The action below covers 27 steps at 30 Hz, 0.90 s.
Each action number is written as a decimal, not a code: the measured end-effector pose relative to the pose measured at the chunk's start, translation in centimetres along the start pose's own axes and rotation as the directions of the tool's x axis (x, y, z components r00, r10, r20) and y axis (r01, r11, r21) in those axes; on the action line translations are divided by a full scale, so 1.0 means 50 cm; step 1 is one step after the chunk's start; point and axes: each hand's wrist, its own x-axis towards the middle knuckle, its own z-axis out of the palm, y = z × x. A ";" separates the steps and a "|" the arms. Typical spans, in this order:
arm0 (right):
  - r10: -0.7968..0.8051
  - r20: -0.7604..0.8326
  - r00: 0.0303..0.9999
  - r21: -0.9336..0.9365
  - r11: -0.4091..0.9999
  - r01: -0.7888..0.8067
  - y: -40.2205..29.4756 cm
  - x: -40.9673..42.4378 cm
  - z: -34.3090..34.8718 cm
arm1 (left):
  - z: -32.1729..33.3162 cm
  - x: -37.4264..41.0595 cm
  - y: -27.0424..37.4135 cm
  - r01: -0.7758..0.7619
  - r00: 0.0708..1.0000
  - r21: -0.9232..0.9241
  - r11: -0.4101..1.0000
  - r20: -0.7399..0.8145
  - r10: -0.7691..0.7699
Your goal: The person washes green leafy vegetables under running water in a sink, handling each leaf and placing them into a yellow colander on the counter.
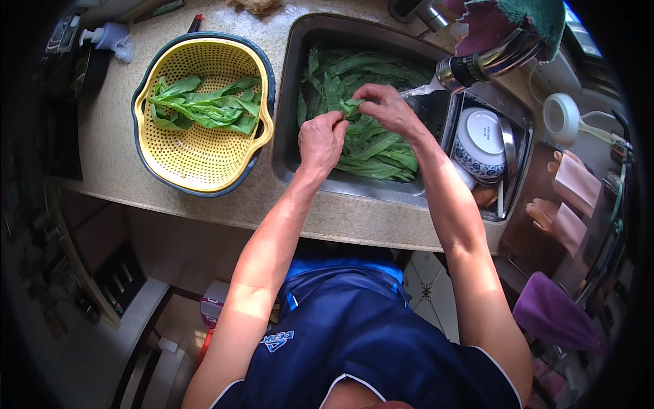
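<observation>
Long green leafy vegetables (pixel 375 145) float in the water of a stainless steel sink (pixel 352 189). Above them, my left hand (pixel 322 138) pinches the near end of a small leafy piece (pixel 351 106). The fingers of my right hand (pixel 386 107) grip the same piece from the other side, with the two hands almost touching. Water runs from the faucet (pixel 460 71) just beyond my right hand. To the left of the sink stands a yellow colander (pixel 204 168) nested in a dark basin (pixel 214 193). A bunch of washed-looking greens (pixel 209 105) lies in the colander.
A smaller compartment right of the sink holds an upturned blue-and-white bowl (pixel 477 140). Pink rubber gloves (pixel 577 181) hang at the right. A pink and green cloth (pixel 531 25) drapes over the faucet. The speckled countertop (pixel 107 153) carries a pump bottle (pixel 107 37) at the far left.
</observation>
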 end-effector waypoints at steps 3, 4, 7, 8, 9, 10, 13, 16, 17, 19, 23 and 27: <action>0.065 0.001 0.998 0.101 0.993 -0.065 -0.036 -0.014 -0.017 | -0.010 0.004 0.013 0.020 1.000 -0.039 0.999 0.000 -0.020; 0.093 0.014 0.996 0.117 0.989 -0.094 -0.038 -0.019 -0.022 | -0.015 0.007 0.021 -0.015 0.999 -0.085 0.996 -0.048 0.011; -0.001 0.014 1.000 0.000 1.000 0.001 -0.025 -0.020 -0.021 | -0.043 0.017 0.052 -0.090 0.989 -0.172 0.981 -0.128 0.068; -0.019 0.022 1.000 -0.064 0.998 0.020 -0.010 -0.017 -0.025 | -0.052 0.020 0.066 -0.089 0.989 -0.198 0.976 -0.133 0.063; -0.023 -0.005 1.000 -0.175 0.984 0.021 0.011 -0.013 -0.026 | -0.059 0.023 0.080 -0.088 0.989 -0.223 0.971 -0.137 0.058; -0.026 -0.010 1.000 -0.318 0.948 0.022 0.029 -0.009 -0.026 | -0.069 0.024 0.093 -0.084 0.988 -0.244 0.966 -0.145 0.049; 0.023 -0.093 0.995 -0.570 0.818 -0.072 0.070 0.003 -0.024 | -0.097 0.026 0.122 -0.048 0.995 -0.347 0.937 -0.098 0.015; 0.013 -0.344 0.939 -0.572 0.790 -0.220 0.090 0.004 -0.003 | -0.125 0.029 0.151 -0.065 0.996 -0.384 0.921 -0.081 0.036; -0.066 -0.388 0.919 -0.528 0.833 -0.163 0.084 0.005 -0.002 | -0.133 0.029 0.166 -0.061 0.996 -0.418 0.907 -0.083 0.029; -0.131 -0.421 0.898 -0.510 0.853 -0.115 0.044 0.002 0.000 | -0.155 0.032 0.190 -0.077 0.995 -0.487 0.870 -0.096 0.035; -0.138 -0.405 0.904 -0.439 0.897 -0.059 0.007 0.012 -0.007 | -0.225 0.046 0.229 -0.074 0.992 -0.632 0.771 -0.124 -0.006; -0.108 -0.292 0.950 -0.420 0.907 -0.026 0.017 0.041 0.022 | -0.322 0.053 0.225 -0.113 0.977 -0.697 0.708 -0.207 -0.048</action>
